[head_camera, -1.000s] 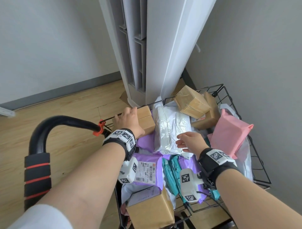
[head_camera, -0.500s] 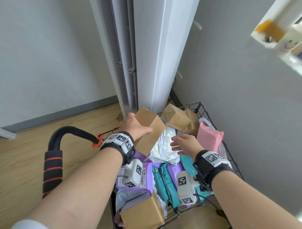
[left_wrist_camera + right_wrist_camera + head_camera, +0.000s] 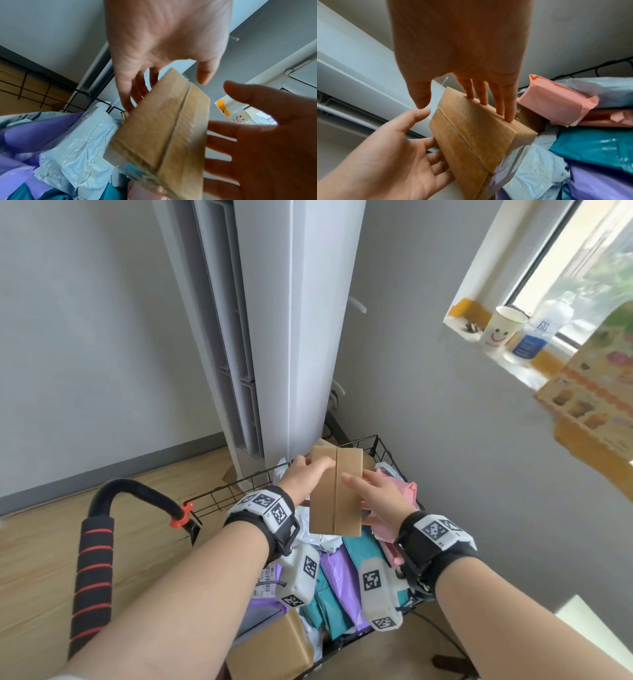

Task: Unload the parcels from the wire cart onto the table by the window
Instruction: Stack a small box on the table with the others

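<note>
Box (image 3: 336, 491), brown cardboard, taped along its centre seam, held up above the cart (image 3: 383, 451), clear of the load. Left hand (image 3: 301, 479) grips its left side: thumb across the top face, fingers (image 3: 126, 97) curled under the far edge. Right hand (image 3: 375, 494) lies against the right side, fingers (image 3: 509, 112) straight and close together, touching the box edge, thumb held apart above the top face; not curled round it.

Cart: black wire basket, black handle (image 3: 92, 559) with red-striped foam grip at left. Contents below the box: pink parcel (image 3: 399, 491) at right, teal bags (image 3: 356, 549), purple bags (image 3: 334, 563), pale grey bag (image 3: 77, 142), second cardboard box (image 3: 274, 648) at the near end.

Surroundings: tall white air conditioner (image 3: 274, 320) just behind the cart, grey walls, wooden floor (image 3: 34, 559). Window sill (image 3: 479, 337) at upper right carries a paper cup (image 3: 503, 328) with a smiley face and a plastic bottle (image 3: 541, 326) beside it. Printed carton (image 3: 596, 392) at right edge, partly out of view.
</note>
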